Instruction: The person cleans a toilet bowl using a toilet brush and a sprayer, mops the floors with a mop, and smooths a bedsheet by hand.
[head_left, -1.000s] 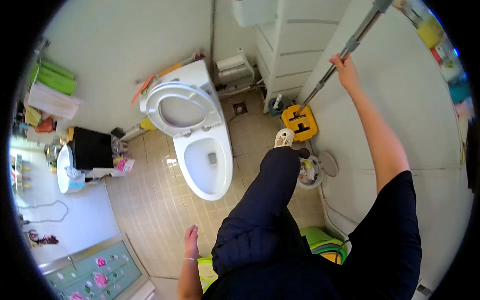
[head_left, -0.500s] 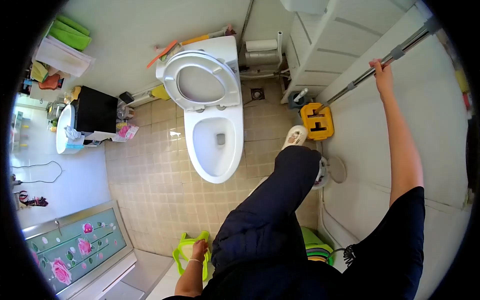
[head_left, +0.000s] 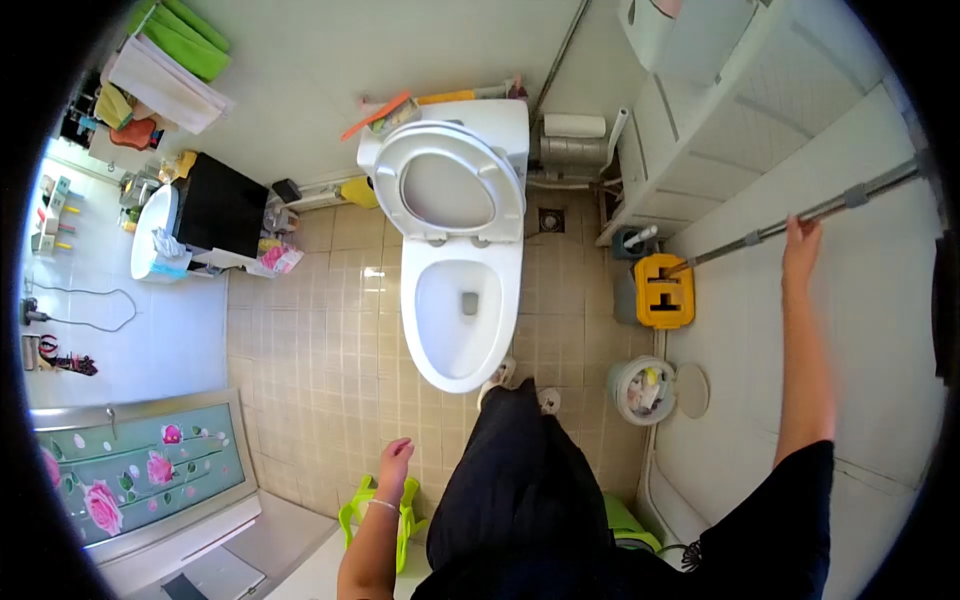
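Observation:
At the right, my right hand (head_left: pixel 802 245) is wrapped round a grey metal pole (head_left: pixel 770 233). The pole slants down leftward into a yellow bucket top (head_left: pixel 665 292) by the right wall. My left hand (head_left: pixel 395 462) hangs above the tiled floor, its fingers loosely curled and pressed together with nothing in them. Just below it stands a light green plastic stool (head_left: pixel 408 520). A white toilet (head_left: pixel 462 320) with its lid and seat raised is in front of me.
A small open bin (head_left: pixel 643 390) with litter stands below the bucket. White drawers (head_left: pixel 690 130) are at the upper right. A washbasin (head_left: pixel 155 235) and a black box (head_left: pixel 222 205) are at the left. Near the lower left is a flowered glass door (head_left: pixel 150 470).
The view has shifted, and my legs have moved from beside the bucket to below the toilet. My left hand has risen off the green stool. My right hand still holds the pole.

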